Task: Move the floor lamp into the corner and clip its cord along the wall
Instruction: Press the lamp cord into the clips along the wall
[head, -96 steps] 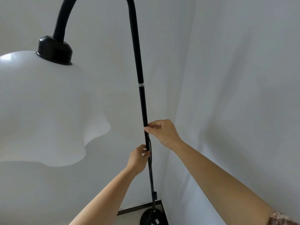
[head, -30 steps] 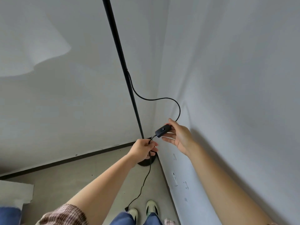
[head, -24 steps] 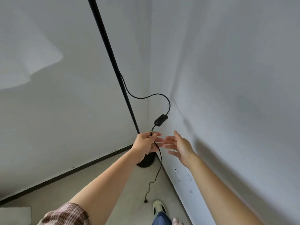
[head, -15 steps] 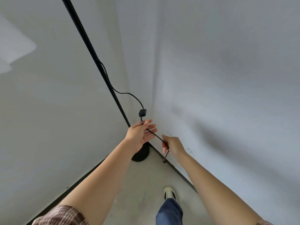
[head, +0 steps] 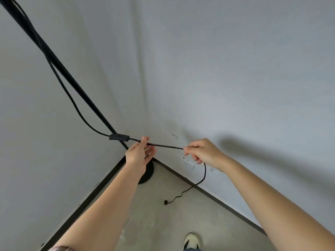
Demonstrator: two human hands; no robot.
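Observation:
The black lamp pole (head: 72, 82) slants down to its round base (head: 147, 175) in the room corner. The black cord (head: 166, 146) runs down beside the pole to an inline switch (head: 119, 137), then stretches taut between my hands. My left hand (head: 139, 153) holds the cord just right of the switch. My right hand (head: 204, 153) pinches it further along, near the right wall. Below my right hand the cord hangs in a loop, and its plug (head: 165, 202) lies on the floor. The lampshade is out of view.
A white wall socket (head: 187, 162) sits low on the right wall, under my right hand. A small clear clip (head: 174, 136) is on that wall above it. Dark skirting (head: 217, 200) lines both walls. My shoe (head: 192, 240) stands on the concrete floor.
My view swung down and right, and the shade left the frame. My right hand slid away along the cord, pulling it straight between my hands. The plug end now trails on the floor.

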